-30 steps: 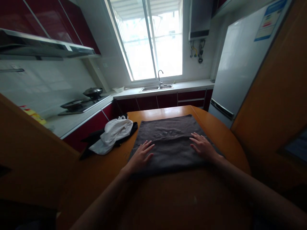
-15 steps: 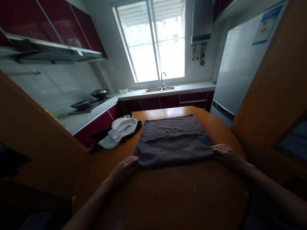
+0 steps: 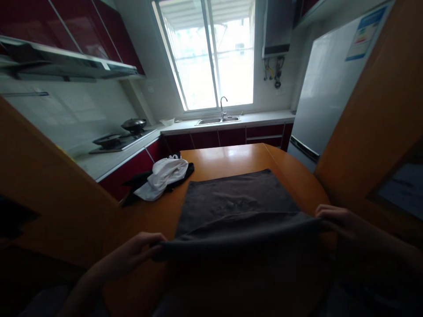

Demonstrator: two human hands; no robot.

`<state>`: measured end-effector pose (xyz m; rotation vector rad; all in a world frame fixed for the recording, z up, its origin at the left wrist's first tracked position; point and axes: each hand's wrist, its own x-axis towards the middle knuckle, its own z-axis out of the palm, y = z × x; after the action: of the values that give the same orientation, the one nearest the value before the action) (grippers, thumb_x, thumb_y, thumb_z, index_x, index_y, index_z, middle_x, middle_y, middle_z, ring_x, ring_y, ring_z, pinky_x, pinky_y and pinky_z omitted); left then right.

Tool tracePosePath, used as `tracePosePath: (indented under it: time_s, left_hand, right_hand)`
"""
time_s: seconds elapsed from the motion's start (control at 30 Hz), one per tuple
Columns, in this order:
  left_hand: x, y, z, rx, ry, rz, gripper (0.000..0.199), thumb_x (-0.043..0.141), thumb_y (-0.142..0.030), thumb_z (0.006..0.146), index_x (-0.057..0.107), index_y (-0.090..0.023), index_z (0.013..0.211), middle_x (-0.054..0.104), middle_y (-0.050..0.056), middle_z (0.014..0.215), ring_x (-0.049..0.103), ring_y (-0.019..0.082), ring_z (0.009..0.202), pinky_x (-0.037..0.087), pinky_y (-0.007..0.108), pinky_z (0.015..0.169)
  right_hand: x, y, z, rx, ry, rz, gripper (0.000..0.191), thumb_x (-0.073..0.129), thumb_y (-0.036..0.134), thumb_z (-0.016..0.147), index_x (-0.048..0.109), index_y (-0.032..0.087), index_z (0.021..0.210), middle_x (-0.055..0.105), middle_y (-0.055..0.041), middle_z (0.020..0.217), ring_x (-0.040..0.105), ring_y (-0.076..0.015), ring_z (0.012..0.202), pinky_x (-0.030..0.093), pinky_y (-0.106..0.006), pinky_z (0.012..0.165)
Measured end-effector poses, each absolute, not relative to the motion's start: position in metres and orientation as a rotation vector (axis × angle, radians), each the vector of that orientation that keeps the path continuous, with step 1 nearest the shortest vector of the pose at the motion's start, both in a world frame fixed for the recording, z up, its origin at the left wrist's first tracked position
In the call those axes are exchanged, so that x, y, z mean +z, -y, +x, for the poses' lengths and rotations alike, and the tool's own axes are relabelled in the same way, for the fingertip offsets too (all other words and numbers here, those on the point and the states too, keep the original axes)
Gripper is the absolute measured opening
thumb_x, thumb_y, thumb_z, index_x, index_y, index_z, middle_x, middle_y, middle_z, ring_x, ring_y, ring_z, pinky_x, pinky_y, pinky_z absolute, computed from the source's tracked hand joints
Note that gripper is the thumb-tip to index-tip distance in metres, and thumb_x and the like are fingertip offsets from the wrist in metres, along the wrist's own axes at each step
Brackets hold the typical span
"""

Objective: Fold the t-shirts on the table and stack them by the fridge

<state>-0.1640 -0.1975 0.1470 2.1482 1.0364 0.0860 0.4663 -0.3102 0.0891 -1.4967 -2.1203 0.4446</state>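
A folded dark grey cloth (image 3: 228, 198) with a faint raised mark near its middle lies on the wooden table; whether it is a garment or a cover I cannot tell. Its near edge is lifted off the tabletop and stretched between both hands. My left hand (image 3: 140, 248) pinches the near left corner between thumb and fingers. At the near right corner, my right hand (image 3: 337, 218) is closed on the cloth, its fingertips partly hidden in shadow. The far part of the cloth still rests flat.
A round-edged wooden table (image 3: 224, 160) is in front of me. On its left lies a crumpled white garment (image 3: 167, 174) over black fabric (image 3: 183, 176). Beyond stand a counter with a sink (image 3: 218, 120), a stove with pans (image 3: 134, 124) and a fridge (image 3: 325, 92).
Both hands have taken hold of the near corners, raised that edge and drawn the cloth towards me. The hands are farther apart, and the far edge has slid nearer.
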Motion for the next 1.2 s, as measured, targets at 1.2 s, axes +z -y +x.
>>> tracePosePath:
  time_s: [1.2]
  left_hand:
    - [0.035, -0.086, -0.118, 0.531, -1.526, 2.153, 0.042, 0.055, -0.056, 0.083, 0.07, -0.017, 0.09, 0.074, 0.008, 0.088, 0.068, 0.027, 0.087, 0.052, 0.036, 0.084]
  right_hand:
    - [0.035, -0.042, 0.459, 0.56, 2.043, -1.94, 0.031, 0.056, 0.041, 0.091, 0.075, 0.016, 0.092, 0.075, -0.0092, 0.093, 0.067, -0.023, 0.085, 0.05, -0.031, 0.076]
